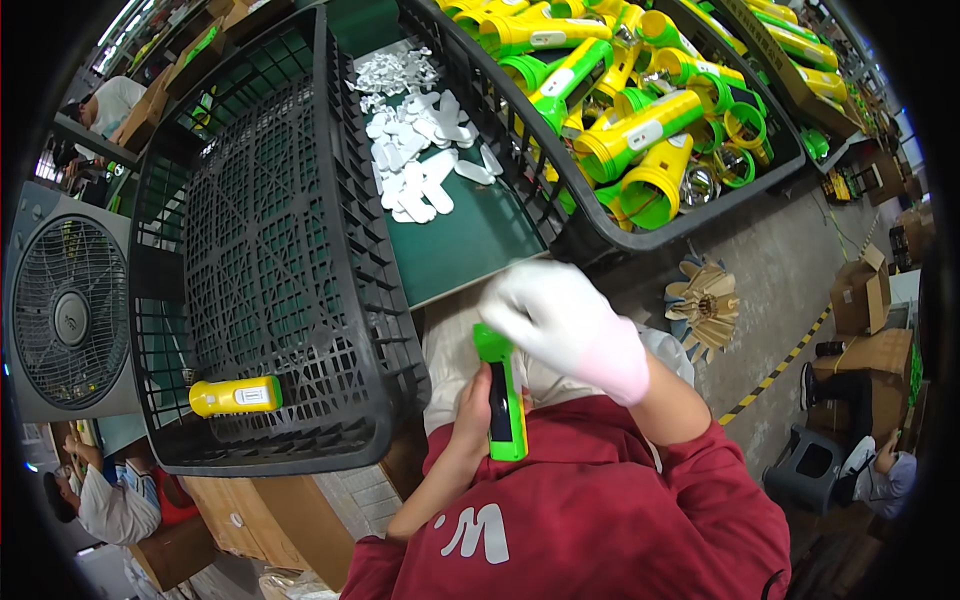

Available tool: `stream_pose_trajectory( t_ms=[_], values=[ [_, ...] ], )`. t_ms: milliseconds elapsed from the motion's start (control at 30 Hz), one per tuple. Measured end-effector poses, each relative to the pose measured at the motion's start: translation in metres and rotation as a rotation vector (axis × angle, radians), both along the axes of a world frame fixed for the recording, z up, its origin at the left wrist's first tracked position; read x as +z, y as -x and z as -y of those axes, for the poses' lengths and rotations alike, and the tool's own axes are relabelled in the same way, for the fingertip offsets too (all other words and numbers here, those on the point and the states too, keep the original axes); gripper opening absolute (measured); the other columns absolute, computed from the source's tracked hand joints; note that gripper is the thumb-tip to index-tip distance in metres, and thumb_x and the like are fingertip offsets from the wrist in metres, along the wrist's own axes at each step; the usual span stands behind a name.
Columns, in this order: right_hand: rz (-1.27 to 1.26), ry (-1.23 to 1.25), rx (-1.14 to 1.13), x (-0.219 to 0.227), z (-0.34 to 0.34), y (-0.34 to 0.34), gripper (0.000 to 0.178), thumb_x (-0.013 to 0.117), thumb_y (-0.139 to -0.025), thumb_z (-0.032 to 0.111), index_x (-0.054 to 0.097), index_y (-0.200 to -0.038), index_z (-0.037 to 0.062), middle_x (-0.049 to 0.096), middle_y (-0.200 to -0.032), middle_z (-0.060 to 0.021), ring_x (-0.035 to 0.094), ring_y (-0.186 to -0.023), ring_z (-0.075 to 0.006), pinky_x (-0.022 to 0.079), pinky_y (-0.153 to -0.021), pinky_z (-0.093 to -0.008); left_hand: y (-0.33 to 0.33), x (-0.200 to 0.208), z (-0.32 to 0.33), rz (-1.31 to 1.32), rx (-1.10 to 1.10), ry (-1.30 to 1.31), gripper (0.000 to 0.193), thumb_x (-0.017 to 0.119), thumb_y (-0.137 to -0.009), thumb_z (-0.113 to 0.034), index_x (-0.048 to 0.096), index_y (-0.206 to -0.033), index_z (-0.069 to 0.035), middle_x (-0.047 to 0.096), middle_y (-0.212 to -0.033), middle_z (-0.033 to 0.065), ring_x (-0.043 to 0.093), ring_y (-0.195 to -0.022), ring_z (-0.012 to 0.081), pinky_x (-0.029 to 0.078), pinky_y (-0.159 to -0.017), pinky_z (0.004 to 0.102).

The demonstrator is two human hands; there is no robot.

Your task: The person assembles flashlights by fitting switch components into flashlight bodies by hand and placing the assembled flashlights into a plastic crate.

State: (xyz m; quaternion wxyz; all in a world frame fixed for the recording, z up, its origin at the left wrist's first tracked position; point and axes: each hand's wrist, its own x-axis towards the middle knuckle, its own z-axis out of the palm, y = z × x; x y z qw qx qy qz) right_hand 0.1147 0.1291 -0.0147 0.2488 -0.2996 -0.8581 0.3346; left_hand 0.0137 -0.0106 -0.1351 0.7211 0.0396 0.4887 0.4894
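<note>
My bare left hand is wrapped round a green flashlight with a dark panel along its side, held upright in front of my lap. Just above the flashlight's head is my right hand, in a white glove with a pink cuff. Motion blurs it, but its fingers look curled together; whatever they hold is hidden. Beyond my hands, loose white plastic pieces lie on the green tabletop. To the left, a yellow and green flashlight rests in a black crate.
At the far right, another black crate is heaped with yellow and green flashlight bodies. A grey box fan stands at the left. Cardboard boxes, a grey stool and other people are further off, around a striped floor line.
</note>
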Motion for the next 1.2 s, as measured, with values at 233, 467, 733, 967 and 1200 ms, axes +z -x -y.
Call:
stream_pose_trajectory(
  t_ms=[233, 467, 733, 967, 1200],
  values=[
    [0.036, -0.155, -0.619, -0.030, -0.161, 0.152, 0.023, 0.055, -0.072, 0.020, 0.063, -0.090, 0.0091, 0.058, -0.090, -0.0160, 0.055, -0.088, -0.0316, 0.044, -0.078, -0.0396, -0.002, 0.015, -0.001, -0.048, -0.095, 0.009, 0.051, 0.028, -0.092, -0.046, 0.050, -0.093, 0.000, 0.059, -0.071, 0.0130, 0.059, -0.056, 0.0206, 0.049, -0.053, 0.0297],
    [0.407, -0.319, -0.517, -0.055, -0.242, 0.216, 0.025, 0.047, -0.076, 0.016, 0.066, -0.091, 0.0087, 0.063, -0.092, -0.0133, 0.061, -0.086, -0.0272, 0.048, -0.075, -0.0360, 0.015, -0.006, 0.010, 0.084, -0.103, -0.059, 0.050, 0.026, -0.093, -0.043, 0.046, -0.101, 0.002, 0.058, -0.077, 0.0150, 0.059, -0.062, 0.0215, 0.049, -0.057, 0.0312],
    [0.467, -0.303, -0.391, -0.050, -0.253, 0.216, 0.025, 0.047, -0.076, 0.016, 0.066, -0.086, 0.0049, 0.063, -0.089, -0.0160, 0.062, -0.085, -0.0290, 0.048, -0.075, -0.0369, 0.025, -0.008, -0.002, 0.090, -0.118, -0.023, 0.049, 0.026, -0.093, -0.043, 0.047, -0.102, 0.000, 0.058, -0.078, 0.0139, 0.059, -0.063, 0.0209, 0.048, -0.058, 0.0305],
    [0.326, -0.305, -0.462, -0.045, -0.238, 0.204, 0.020, 0.051, -0.073, 0.009, 0.065, -0.085, 0.0012, 0.063, -0.086, -0.0197, 0.062, -0.082, -0.0301, 0.049, -0.072, -0.0370, 0.020, -0.009, -0.003, 0.092, -0.087, -0.026, 0.043, 0.027, -0.093, -0.041, 0.044, -0.105, -0.003, 0.057, -0.080, 0.0141, 0.059, -0.063, 0.0221, 0.049, -0.057, 0.0306],
    [0.377, -0.270, -0.419, -0.046, -0.237, 0.200, 0.025, 0.043, -0.077, 0.013, 0.057, -0.093, -0.0008, 0.060, -0.089, -0.0215, 0.059, -0.085, -0.0340, 0.046, -0.075, -0.0402, 0.010, -0.005, -0.001, 0.057, -0.113, -0.088, 0.042, 0.026, -0.094, -0.040, 0.044, -0.104, -0.002, 0.057, -0.079, 0.0140, 0.058, -0.062, 0.0222, 0.049, -0.058, 0.0313]
  ],
)
